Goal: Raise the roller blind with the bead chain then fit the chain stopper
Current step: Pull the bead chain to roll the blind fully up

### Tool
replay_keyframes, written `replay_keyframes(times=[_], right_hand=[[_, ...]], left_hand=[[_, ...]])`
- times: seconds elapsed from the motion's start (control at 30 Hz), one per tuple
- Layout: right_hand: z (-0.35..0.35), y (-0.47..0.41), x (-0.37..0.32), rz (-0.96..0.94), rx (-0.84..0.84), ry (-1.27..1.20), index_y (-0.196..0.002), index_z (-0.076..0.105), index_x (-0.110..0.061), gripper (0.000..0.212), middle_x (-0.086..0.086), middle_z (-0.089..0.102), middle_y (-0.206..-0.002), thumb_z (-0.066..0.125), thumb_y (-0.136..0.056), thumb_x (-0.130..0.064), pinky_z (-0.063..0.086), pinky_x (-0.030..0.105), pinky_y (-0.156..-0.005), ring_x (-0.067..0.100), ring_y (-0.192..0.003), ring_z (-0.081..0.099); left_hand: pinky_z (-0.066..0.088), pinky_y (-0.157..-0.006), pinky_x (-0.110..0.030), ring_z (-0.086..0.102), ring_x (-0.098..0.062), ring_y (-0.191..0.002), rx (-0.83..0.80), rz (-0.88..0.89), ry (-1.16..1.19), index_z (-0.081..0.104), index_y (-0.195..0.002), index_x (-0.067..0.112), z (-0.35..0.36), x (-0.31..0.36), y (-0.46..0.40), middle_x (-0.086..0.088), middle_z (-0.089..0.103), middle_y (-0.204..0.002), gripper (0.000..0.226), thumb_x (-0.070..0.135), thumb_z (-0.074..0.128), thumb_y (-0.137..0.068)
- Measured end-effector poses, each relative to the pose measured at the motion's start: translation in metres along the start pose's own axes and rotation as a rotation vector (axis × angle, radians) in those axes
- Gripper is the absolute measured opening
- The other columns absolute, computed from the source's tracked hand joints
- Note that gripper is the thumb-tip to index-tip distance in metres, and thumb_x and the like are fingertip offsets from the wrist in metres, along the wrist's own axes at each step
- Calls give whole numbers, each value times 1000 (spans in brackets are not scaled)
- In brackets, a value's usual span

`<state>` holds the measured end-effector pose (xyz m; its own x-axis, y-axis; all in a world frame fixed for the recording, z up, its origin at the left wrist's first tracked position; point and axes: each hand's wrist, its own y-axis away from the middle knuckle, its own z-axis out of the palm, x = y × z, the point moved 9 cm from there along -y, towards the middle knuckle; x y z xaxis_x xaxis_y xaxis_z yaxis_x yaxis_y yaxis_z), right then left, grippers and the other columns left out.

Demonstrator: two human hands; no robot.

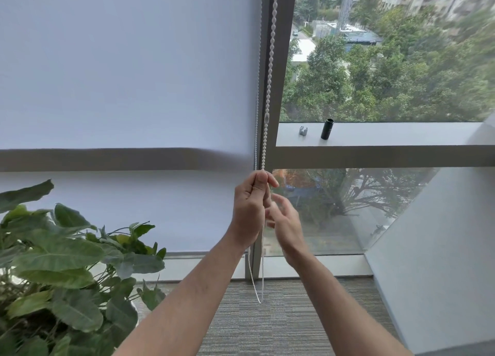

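Left hand [250, 208] pinching the bead chain [270, 69] between thumb and fingertips; right hand [284, 219] just beside, loosely spread, empty. Light, limp, slippery: best gripped across beads. Roller blind [128, 69] nearly down; small clip [303, 130], likely stopper, well above on ledge [401, 134].

Both bare forearms reach up and inward. The left hand [250, 211] is closed in a pinch, thumb against forefinger — the right hand [285, 223], just below it, has fingers loosely spread, blurred.
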<state>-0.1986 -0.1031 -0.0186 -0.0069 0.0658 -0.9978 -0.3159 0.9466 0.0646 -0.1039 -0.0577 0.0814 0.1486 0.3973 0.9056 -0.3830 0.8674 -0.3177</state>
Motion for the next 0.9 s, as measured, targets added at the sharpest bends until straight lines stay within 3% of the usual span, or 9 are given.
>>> replay_keyframes(times=[0.1, 0.2, 0.27, 0.33, 0.4, 0.5, 0.73, 0.8, 0.9], right_hand=[[-1, -5, -58, -119, 51, -83, -121, 61, -18, 26, 2, 70, -100, 48, -102, -30, 54, 33, -83, 18, -96, 69], [17, 2, -125, -276, -51, -201, -112, 64, -19, 28, 10, 68, -89, 44, -101, -36, 54, 37, -78, 20, -82, 67], [31, 7, -159, -336, -136, -299, -112, 64, -16, 34, 7, 65, -80, 40, -101, -38, 53, 32, -62, 18, -67, 62], [39, 8, -177, -334, -159, -350, -105, 67, -16, 36, -2, 52, -64, 40, -102, -40, 38, 23, -46, 11, -51, 44], [41, 9, -180, -334, -95, -379, -81, 69, -17, 42, -8, 35, -53, 41, -103, -41, 24, 22, -41, 9, -45, 27], [35, 19, -181, -453, 52, -383, -56, 54, -21, 51, -4, 29, -46, 43, -102, -40, 20, 24, -39, 11, -41, 24], [23, 29, -174, -579, 102, -329, -55, 44, -22, 48, -2, 30, -45, 46, -98, -44, 16, 30, -38, 13, -38, 25], [22, 31, -158, -559, 111, -278, -56, 44, -18, 50, 0, 31, -44, 46, -99, -43, 18, 27, -38, 12, -37, 26], [22, 32, -128, -502, 117, -229, -54, 46, -22, 49, -5, 35, -45, 46, -97, -45, 23, 26, -41, 12, -39, 29]], left_hand=[[34, -47, -23, 32, -8, -46, 1, -47, -14, 62, -75, 14, -3, -15, 10, 8, 38, -49, 32, 19, 41, -99], [28, -46, -23, 31, -9, -45, 5, -101, -45, 62, -74, 16, -9, -34, 21, 8, 38, -48, 32, 21, 42, -99], [26, -46, -24, 30, -10, -44, 5, -133, -61, 63, -74, 17, -13, -44, 28, 7, 37, -46, 34, 24, 41, -99], [25, -46, -25, 29, -10, -45, 0, -167, -82, 62, -72, 20, -15, -52, 36, 6, 37, -47, 35, 23, 40, -99], [25, -47, -26, 29, -9, -46, -13, -197, -98, 61, -66, 26, -15, -56, 41, 7, 37, -48, 39, 19, 40, -98], [23, -48, -29, 30, -8, -47, -32, -220, -122, 57, -62, 29, -14, -56, 41, 10, 37, -50, 40, 14, 41, -95], [23, -51, -31, 31, -10, -51, -189, -225, -201, 47, -66, 9, -13, -55, 43, 6, 38, -55, 34, 21, 42, -98], [34, -55, -29, 45, -14, -55, -248, -245, -234, 51, -66, 5, -17, -57, 44, -3, 49, -58, 34, 18, 42, -96], [54, -85, -37, 69, -18, -85, -316, -331, -263, 69, -78, 3, -24, -62, 38, -7, 73, -82, 33, 14, 39, -86]])
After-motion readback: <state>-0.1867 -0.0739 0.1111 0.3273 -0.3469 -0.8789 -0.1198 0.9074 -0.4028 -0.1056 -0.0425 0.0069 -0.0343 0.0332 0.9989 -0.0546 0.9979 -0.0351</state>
